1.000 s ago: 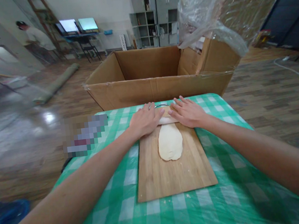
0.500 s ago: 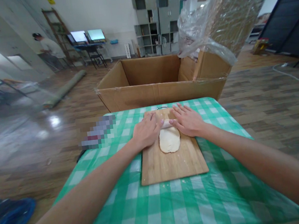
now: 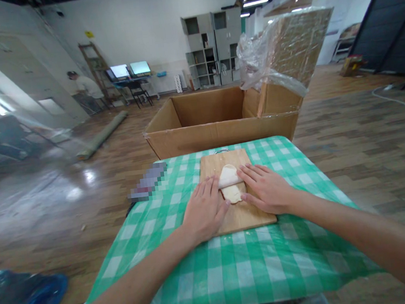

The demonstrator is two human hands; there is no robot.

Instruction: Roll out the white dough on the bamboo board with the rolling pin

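Note:
A pale strip of dough [image 3: 229, 172] lies on a wooden cutting board [image 3: 209, 164] on a table with a green checked cloth [image 3: 237, 265]. A thin white rolling pin [image 3: 230, 182] lies across the dough at the board's middle. My left hand [image 3: 204, 213] rests flat on the pin's left end, fingers stretched out. My right hand [image 3: 267, 191] presses flat on its right end, fingers also out. Dough shows on both sides of the pin.
A large open cardboard box [image 3: 222, 132] stands just beyond the table's far edge, with a plastic-wrapped panel [image 3: 285, 45] leaning over its right side. A blue plastic bag [image 3: 18, 302] lies on the wooden floor at left. A person [image 3: 83, 87] stands far back by monitors.
Both hands have rolled the pin toward me, from the board's far end to its middle, over the dough. The view has pulled back and tilted up.

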